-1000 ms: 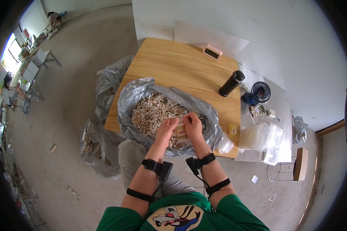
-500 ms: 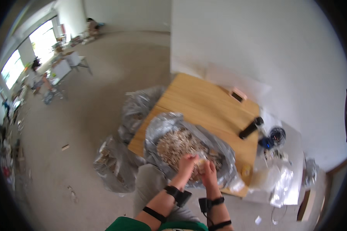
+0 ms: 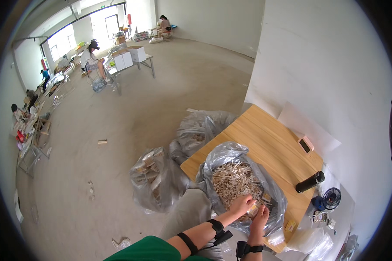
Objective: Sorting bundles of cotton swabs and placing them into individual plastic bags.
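Note:
A grey plastic bag [image 3: 276,187] lies rolled open at the near edge of the wooden table, full of thin pale-tipped sticks [image 3: 235,179] that look like wooden cotton swabs. Over its near right part, my two hands work close together. My right hand [image 3: 259,219] has its fingers closed at a small box-like clear packet [image 3: 252,211] with a yellowish face. My left hand [image 3: 241,205] sits just beyond, fingers pinched; whatever they hold is too small to make out. Another small packet [image 3: 266,197] rests among the sticks by the bag's right side.
The wooden table [image 3: 265,135] carries a black bottle [image 3: 310,182], a pink-framed clock-like device [image 3: 305,145] and a yellow packet [image 3: 290,225]. A small fan [image 3: 332,198] stands to the right. Filled grey bags [image 3: 154,180] sit on the floor left of the table. People work farther off.
The whole view has shifted, so the table and bag appear farther right and lower. Both hands stay together over the bag, with the small packet between them.

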The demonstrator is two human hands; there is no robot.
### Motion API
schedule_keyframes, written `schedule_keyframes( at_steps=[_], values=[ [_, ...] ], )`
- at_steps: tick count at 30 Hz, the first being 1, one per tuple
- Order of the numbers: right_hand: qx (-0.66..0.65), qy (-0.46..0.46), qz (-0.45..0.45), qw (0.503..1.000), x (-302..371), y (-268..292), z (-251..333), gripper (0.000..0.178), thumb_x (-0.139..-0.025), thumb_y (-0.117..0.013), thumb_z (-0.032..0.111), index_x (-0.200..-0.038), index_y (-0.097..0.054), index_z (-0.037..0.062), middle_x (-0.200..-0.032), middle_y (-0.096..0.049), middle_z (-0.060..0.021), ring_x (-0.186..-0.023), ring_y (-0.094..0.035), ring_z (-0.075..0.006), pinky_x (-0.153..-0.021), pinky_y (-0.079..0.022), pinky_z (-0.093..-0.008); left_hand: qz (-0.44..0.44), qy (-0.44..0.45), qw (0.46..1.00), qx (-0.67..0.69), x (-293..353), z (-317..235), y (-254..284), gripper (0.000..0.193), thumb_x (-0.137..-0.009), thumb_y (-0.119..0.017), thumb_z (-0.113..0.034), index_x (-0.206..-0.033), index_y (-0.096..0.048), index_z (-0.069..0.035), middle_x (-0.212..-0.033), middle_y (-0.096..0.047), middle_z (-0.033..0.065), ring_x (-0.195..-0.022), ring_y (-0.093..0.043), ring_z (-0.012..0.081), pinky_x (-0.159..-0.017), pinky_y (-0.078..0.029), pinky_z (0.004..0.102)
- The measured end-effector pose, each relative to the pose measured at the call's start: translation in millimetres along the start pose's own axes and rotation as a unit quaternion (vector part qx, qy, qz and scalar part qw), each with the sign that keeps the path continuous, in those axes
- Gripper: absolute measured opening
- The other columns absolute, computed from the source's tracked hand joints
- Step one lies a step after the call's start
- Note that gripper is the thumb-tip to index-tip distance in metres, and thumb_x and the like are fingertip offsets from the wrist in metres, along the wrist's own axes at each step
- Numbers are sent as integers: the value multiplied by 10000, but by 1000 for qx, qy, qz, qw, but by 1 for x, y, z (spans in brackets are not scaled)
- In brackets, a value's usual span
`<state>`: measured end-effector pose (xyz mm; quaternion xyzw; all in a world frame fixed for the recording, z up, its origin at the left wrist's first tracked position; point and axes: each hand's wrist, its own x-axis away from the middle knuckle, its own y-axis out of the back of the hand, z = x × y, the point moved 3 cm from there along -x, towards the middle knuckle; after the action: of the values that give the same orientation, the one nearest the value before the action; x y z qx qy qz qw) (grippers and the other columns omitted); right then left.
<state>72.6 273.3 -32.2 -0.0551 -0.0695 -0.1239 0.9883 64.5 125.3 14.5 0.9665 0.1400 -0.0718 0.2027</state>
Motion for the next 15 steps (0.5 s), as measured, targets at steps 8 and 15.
schedule_keyframes(
  at_steps=[8, 15],
  values=[
    [132, 95, -31, 986, -57, 33, -72, 239, -941, -480, 260, -812, -548, 70, -695, -498, 3, -641, -451, -131, -602, -413, -289, 60, 124, 988, 75, -2, 8, -2, 299, -834, -606, -273, -708, -577, -3, -600, -578, 126, -561, -579, 224, -522, -429, 370],
    [315, 118, -89, 938, -19, -34, 6, 335, -933, -466, 308, -814, -543, 5, -718, -555, -248, -698, -534, -427, -619, -421, -437, -46, 53, 997, -27, -19, 47, 21, 305, -806, -660, -279, -715, -582, 2, -628, -575, 151, -581, -562, 317, -530, -424, 384]
  ],
)
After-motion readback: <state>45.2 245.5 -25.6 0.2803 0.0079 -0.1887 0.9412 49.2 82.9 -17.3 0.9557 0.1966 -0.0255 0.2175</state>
